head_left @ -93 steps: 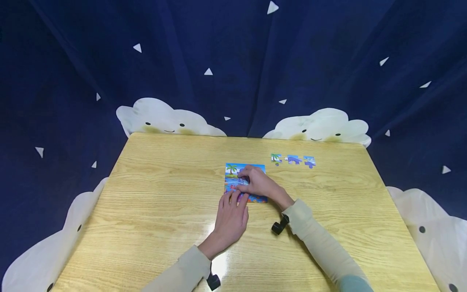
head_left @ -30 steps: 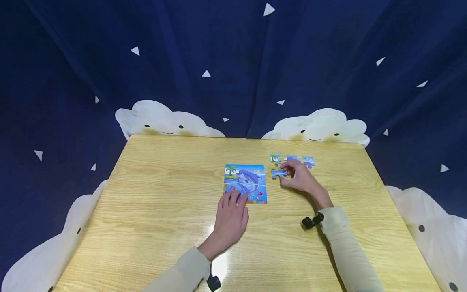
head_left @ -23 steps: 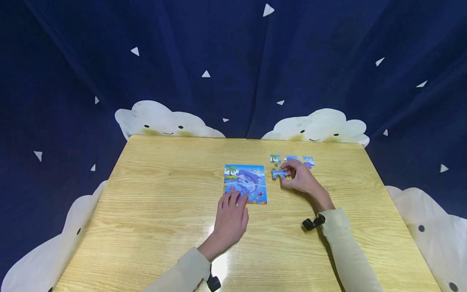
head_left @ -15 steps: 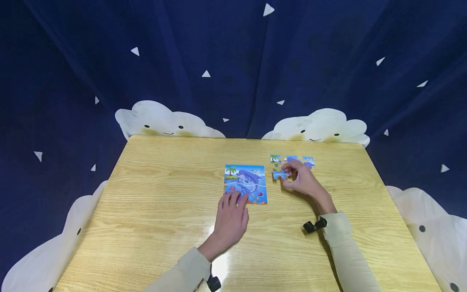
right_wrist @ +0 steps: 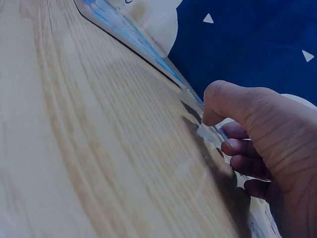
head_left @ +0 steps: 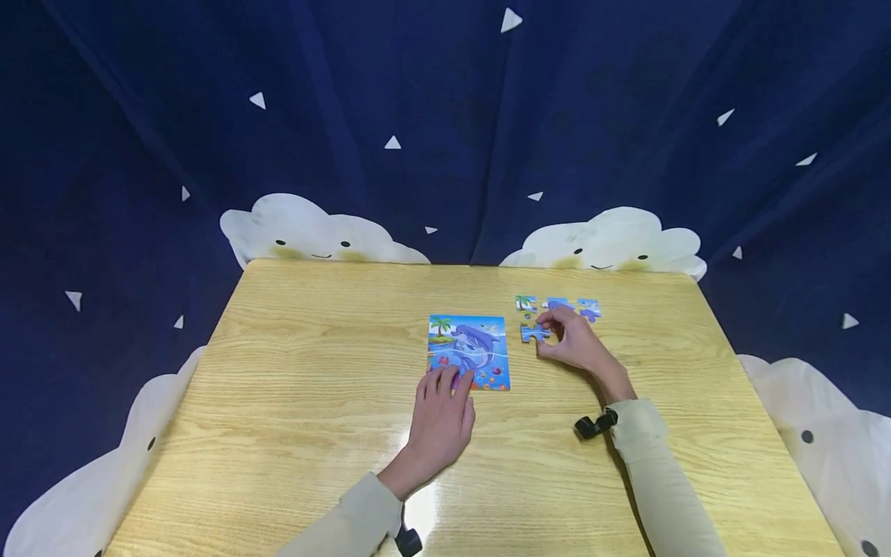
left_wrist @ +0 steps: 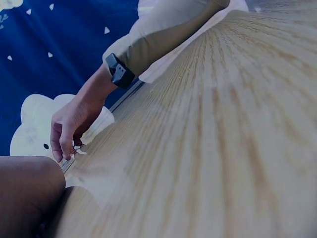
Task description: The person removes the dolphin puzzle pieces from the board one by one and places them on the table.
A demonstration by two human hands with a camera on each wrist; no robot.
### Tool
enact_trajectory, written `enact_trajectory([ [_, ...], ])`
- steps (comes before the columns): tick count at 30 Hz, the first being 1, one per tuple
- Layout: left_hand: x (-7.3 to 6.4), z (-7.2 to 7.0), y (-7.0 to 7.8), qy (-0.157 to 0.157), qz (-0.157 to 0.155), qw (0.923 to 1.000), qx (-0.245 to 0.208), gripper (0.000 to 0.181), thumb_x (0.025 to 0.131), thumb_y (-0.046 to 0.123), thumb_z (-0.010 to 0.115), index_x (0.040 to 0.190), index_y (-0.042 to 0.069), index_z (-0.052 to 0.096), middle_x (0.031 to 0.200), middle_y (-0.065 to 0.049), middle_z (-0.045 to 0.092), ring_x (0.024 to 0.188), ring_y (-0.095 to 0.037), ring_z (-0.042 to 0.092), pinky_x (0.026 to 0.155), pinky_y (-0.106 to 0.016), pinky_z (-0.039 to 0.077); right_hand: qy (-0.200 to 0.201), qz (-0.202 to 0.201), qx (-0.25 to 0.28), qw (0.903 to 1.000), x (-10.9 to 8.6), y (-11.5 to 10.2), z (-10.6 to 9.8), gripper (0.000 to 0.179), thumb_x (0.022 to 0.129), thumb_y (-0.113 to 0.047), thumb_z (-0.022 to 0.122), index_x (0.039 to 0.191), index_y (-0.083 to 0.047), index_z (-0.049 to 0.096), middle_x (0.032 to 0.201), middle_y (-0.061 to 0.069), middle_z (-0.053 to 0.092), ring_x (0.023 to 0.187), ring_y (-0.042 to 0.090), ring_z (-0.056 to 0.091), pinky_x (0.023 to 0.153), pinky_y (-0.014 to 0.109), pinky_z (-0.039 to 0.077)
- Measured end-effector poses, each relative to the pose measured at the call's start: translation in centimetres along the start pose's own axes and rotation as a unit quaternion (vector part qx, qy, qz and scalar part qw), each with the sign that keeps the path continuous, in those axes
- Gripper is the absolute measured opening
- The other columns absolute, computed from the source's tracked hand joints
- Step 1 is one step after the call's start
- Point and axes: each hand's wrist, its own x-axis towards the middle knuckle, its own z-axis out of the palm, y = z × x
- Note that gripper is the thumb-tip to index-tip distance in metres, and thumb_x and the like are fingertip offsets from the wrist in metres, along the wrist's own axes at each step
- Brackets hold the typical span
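A square dolphin picture [head_left: 480, 340] with a palm tree and blue sea lies flat on the wooden table. My left hand [head_left: 440, 422] rests its fingertips on the lower left of that picture, fingers extended. To the right of the picture, my right hand [head_left: 576, 340] pinches a blue jigsaw piece [head_left: 532, 333] between thumb and fingers, low at the table. The right wrist view has this hand [right_wrist: 262, 134] with the pale piece [right_wrist: 209, 135] partly hidden by the fingers. Just beyond are a palm-tree jigsaw piece [head_left: 525, 302], a purple dolphin piece [head_left: 558, 304] and another dolphin piece [head_left: 589, 309].
The wooden table [head_left: 313, 371] spreads around both hands. Behind its far edge hangs a dark blue curtain [head_left: 334, 116] with white triangles and smiling clouds. Each wrist wears a small black camera, such as the right one [head_left: 594, 425].
My right hand has gone from over the picture to the right, where a blue jigsaw piece now sits below the palm-tree piece. During the last second it has shifted only slightly. My left hand stays put.
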Motion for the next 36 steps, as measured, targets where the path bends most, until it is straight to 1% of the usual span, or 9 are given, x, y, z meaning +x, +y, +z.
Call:
enact_trajectory([
  [2, 0.0, 0.0, 0.0, -0.007, -0.002, 1.0, 0.001, 0.044, 0.106, 0.028, 0.043, 0.147, 0.017, 0.054, 0.137, -0.009, 0.051, 0.132, -0.033, 0.043, 0.113, -0.052, 0.033, 0.0, -0.004, -0.002, 1.0, 0.1, 0.2, 0.1, 0.035, 0.077, -0.009, 0.082, 0.11, -0.006, 0.071, 0.095, 0.006, 0.06, 0.081, 0.02, 0.051, 0.068, 0.026, 0.043],
  [4, 0.0, -0.1, 0.0, -0.008, -0.003, 1.0, 0.002, 0.044, 0.106, 0.028, 0.043, 0.147, 0.016, 0.054, 0.137, -0.01, 0.051, 0.132, -0.033, 0.043, 0.113, -0.052, 0.033, -0.004, -0.007, -0.003, 1.0, 0.2, 0.2, 0.1, 0.034, 0.078, -0.01, 0.081, 0.11, -0.006, 0.071, 0.095, 0.006, 0.06, 0.081, 0.02, 0.05, 0.068, 0.026, 0.042],
  [7, 0.0, -0.1, 0.0, -0.001, -0.001, 1.0, 0.003, 0.044, 0.106, 0.027, 0.044, 0.147, 0.016, 0.054, 0.137, -0.01, 0.051, 0.131, -0.033, 0.043, 0.113, -0.052, 0.033, -0.007, -0.008, -0.002, 0.9999, 0.3, 0.2, 0.2, 0.034, 0.078, -0.009, 0.082, 0.11, -0.005, 0.072, 0.096, 0.007, 0.059, 0.081, 0.02, 0.05, 0.069, 0.025, 0.042],
  [11, -0.2, 0.1, -0.1, 0.014, 0.004, 0.9999, 0.002, 0.043, 0.105, 0.027, 0.046, 0.145, 0.016, 0.056, 0.135, -0.01, 0.052, 0.13, -0.034, 0.045, 0.112, -0.052, 0.034, -0.018, 0.003, 0.005, 0.9998, 0.2, 0.2, 0.3, 0.034, 0.079, -0.009, 0.082, 0.111, -0.005, 0.072, 0.098, 0.007, 0.058, 0.083, 0.02, 0.049, 0.071, 0.024, 0.042],
  [15, -0.3, 0.0, 0.0, 0.017, 0.005, 0.9998, 0.003, 0.043, 0.104, 0.027, 0.047, 0.145, 0.016, 0.056, 0.135, -0.009, 0.052, 0.129, -0.034, 0.045, 0.112, -0.052, 0.034, -0.022, 0.004, 0.002, 0.9997, 0.1, 0.2, 0.4, 0.033, 0.08, -0.009, 0.082, 0.111, -0.005, 0.072, 0.098, 0.008, 0.057, 0.084, 0.021, 0.048, 0.071, 0.025, 0.042],
  [23, -0.1, -0.2, 0.0, -0.017, -0.006, 0.9998, 0.008, 0.045, 0.107, 0.028, 0.043, 0.149, 0.018, 0.053, 0.139, -0.009, 0.05, 0.133, -0.032, 0.043, 0.115, -0.051, 0.031, -0.025, 0.001, -0.01, 0.9996, 0.3, 0.3, 0.2, 0.032, 0.082, -0.012, 0.083, 0.111, -0.006, 0.071, 0.096, 0.008, 0.055, 0.083, 0.021, 0.046, 0.071, 0.027, 0.039],
  [26, -0.1, -0.1, 0.0, -0.013, -0.004, 0.9999, 0.009, 0.044, 0.107, 0.028, 0.043, 0.149, 0.018, 0.053, 0.139, -0.009, 0.051, 0.132, -0.032, 0.043, 0.114, -0.051, 0.031, -0.02, 0.001, -0.015, 0.9997, 0.3, 0.1, 0.1, 0.033, 0.082, -0.013, 0.084, 0.111, -0.005, 0.071, 0.096, 0.008, 0.056, 0.083, 0.02, 0.047, 0.071, 0.028, 0.039],
  [29, -0.1, -0.1, 0.0, 0.0, 0.002, 1.0, 0.008, 0.044, 0.106, 0.028, 0.043, 0.147, 0.017, 0.055, 0.137, -0.009, 0.051, 0.131, -0.033, 0.044, 0.113, -0.051, 0.032, -0.012, -0.001, -0.018, 0.9998, 0.1, -0.2, 0.2, 0.034, 0.081, -0.014, 0.084, 0.112, -0.005, 0.071, 0.095, 0.008, 0.056, 0.082, 0.019, 0.047, 0.07, 0.029, 0.039],
  [36, 0.0, 0.0, 0.0, 0.009, 0.006, 0.9999, 0.008, 0.043, 0.105, 0.028, 0.046, 0.146, 0.017, 0.056, 0.136, -0.009, 0.052, 0.13, -0.033, 0.045, 0.111, -0.051, 0.034, 0.006, -0.016, 0.003, 0.9998, -0.1, -1.3, 0.3, 0.033, 0.083, -0.014, 0.083, 0.112, -0.003, 0.071, 0.094, 0.011, 0.058, 0.079, 0.02, 0.047, 0.068, 0.027, 0.04],
])
